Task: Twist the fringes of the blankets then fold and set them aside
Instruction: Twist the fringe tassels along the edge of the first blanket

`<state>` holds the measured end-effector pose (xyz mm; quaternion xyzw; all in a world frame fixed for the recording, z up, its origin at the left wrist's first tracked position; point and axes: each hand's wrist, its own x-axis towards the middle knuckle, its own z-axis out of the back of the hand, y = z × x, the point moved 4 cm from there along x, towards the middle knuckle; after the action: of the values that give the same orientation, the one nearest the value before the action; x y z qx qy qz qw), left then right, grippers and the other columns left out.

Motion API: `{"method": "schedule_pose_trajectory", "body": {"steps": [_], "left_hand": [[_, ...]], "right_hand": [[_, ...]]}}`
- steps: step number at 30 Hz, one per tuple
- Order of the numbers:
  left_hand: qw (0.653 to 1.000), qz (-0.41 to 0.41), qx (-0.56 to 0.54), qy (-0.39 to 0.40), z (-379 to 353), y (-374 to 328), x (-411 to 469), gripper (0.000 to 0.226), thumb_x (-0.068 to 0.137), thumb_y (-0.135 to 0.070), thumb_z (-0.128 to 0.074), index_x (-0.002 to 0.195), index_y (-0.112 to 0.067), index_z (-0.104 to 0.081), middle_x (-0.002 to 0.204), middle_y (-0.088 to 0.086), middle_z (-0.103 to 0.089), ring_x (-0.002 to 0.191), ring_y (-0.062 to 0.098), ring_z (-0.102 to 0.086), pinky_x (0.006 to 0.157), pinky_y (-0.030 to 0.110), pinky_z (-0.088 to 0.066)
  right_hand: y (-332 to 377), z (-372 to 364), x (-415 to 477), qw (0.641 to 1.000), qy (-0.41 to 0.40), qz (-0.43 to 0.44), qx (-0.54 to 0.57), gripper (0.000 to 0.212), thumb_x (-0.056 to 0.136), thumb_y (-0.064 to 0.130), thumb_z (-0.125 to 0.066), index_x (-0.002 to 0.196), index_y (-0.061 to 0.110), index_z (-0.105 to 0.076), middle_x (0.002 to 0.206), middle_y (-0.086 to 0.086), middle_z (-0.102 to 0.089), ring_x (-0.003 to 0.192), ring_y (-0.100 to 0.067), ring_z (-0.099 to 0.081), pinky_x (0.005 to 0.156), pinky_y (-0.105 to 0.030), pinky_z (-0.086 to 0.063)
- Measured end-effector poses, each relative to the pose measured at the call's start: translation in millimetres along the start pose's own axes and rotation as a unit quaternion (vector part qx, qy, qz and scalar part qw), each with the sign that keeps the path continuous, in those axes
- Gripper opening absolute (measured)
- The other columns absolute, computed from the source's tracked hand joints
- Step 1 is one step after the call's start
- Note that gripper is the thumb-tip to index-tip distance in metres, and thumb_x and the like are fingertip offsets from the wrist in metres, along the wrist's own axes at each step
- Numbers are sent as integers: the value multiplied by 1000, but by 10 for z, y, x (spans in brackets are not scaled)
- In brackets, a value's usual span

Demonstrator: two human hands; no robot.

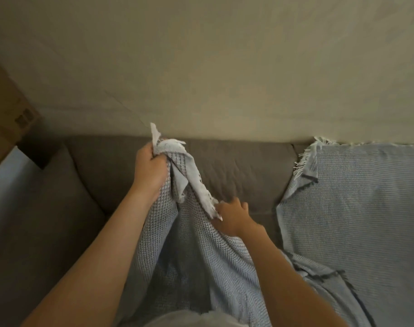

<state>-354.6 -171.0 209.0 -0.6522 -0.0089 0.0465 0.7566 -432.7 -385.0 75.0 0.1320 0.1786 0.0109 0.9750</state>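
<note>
**Both hands working a fringed blanket end over the sofa**

At the upper left edge of the frame a cardboard box (pixel 7 114) is standing beside the arm of a grey sofa (pixel 236 166), which is stretching across the middle of the picture under a beige wall (pixel 224 67).

Left of centre, the left hand (pixel 150 171) is gripping a bunched end of a grey-blue waffle-weave blanket (pixel 189 256), its fingers curled tightly round the gathered cloth and holding it up in front of the sofa back. The rest of this blanket is hanging down from that fist and is spreading between the two forearms toward the bottom edge of the frame.

A paler fringed strip (pixel 201 192) of the same blanket is spilling out of the fist and is slanting down to the right, its loose threads ending at the centre of the picture.

There the right hand (pixel 234 218) is meeting it. Its thumb is lying against the tip of the strip and its fingers are loosely curved above. The blanket is rising up to its palm, but whether the hand is pinching the cloth or only touching it I cannot tell.

On the right side of the frame a second blanket (pixel 366 197) is lying draped over the sofa back and seat, with its white fringe (pixel 302 159) showing at its folded upper left corner, well apart from both hands.
</note>
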Motion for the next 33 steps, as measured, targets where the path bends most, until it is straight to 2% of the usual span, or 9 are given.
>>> {"method": "schedule_pose_trajectory", "body": {"steps": [5, 8, 10, 15, 19, 23, 26, 29, 33], "left_hand": [[998, -21, -20, -62, -22, -171, 117, 41, 97, -4, -49, 131, -12, -69, 124, 1, -73, 120, 15, -67, 111, 45, -53], [999, -13, -8, -51, -50, -22, 165, 51, 90, -14, -48, 138, -19, -65, 128, -1, -72, 123, 14, -66, 113, 47, -51], [999, -9, -8, -48, -10, 112, 222, 57, 86, -19, -48, 141, -22, -64, 132, -2, -71, 128, 15, -64, 116, 49, -49], [998, -31, -41, -36, 133, -54, 164, 44, 100, -11, -52, 135, -34, -69, 131, -10, -72, 126, 11, -64, 115, 47, -50], [994, -84, -49, -48, 256, -248, 297, 42, 107, -15, -51, 149, -19, -58, 142, -2, -66, 135, 15, -59, 118, 49, -46], [988, -140, -40, -50, 309, -543, 430, 44, 108, -16, -49, 152, -22, -53, 148, -6, -61, 141, 10, -54, 122, 45, -42], [983, -173, -32, -43, 298, -649, 449, 40, 106, -14, -53, 142, -31, -58, 142, -7, -65, 136, 8, -58, 119, 41, -45], [989, -144, -10, -31, 290, -417, 461, 40, 103, -15, -61, 124, -49, -60, 125, -6, -73, 116, 7, -68, 105, 41, -56], [998, -8, 42, -35, 343, 189, 401, 39, 98, -7, -64, 133, -23, -67, 116, 2, -73, 100, 13, -70, 88, 40, -60]], "right_hand": [[36, 72, 80, 991, -32, 8, 131, 28, 104, 29, -54, 92, 6, -61, 99, -16, -72, 93, -39, -67, 72, -37, -43], [183, 272, 152, 979, -95, 39, 176, 23, 96, 21, -55, 80, 4, -54, 75, -11, -62, 65, -32, -57, 60, -44, -46], [337, 507, 193, 965, -155, 57, 202, 33, 95, 16, -59, 66, 13, -43, 60, -1, -49, 53, -22, -46, 54, -36, -37], [723, 1363, 294, 883, -314, 4, 349, 12, 102, 16, -57, 98, 5, -56, 75, 1, -53, 67, -21, -51, 62, -35, -34], [1059, 2056, 268, 816, -389, 64, 422, 4, 103, 10, -53, 99, 8, -52, 79, 2, -53, 70, -15, -51, 67, -40, -41], [1260, 2413, 173, 760, -457, 130, 443, 11, 101, 8, -57, 95, 11, -48, 77, 3, -50, 62, -5, -42, 59, -31, -38], [1248, 2261, 237, 783, -465, 149, 384, 17, 97, 12, -58, 113, 7, -54, 87, -1, -61, 75, -17, -57, 67, -39, -47], [1125, 1768, 365, 861, -420, 142, 248, 34, 95, 20, -53, 127, 9, -51, 72, 0, -56, 63, -30, -56, 60, -43, -45], [816, 998, 363, 883, -342, 83, 310, 28, 101, 6, -55, 128, 13, -54, 62, 8, -51, 48, -11, -49, 43, -22, -32]]}}
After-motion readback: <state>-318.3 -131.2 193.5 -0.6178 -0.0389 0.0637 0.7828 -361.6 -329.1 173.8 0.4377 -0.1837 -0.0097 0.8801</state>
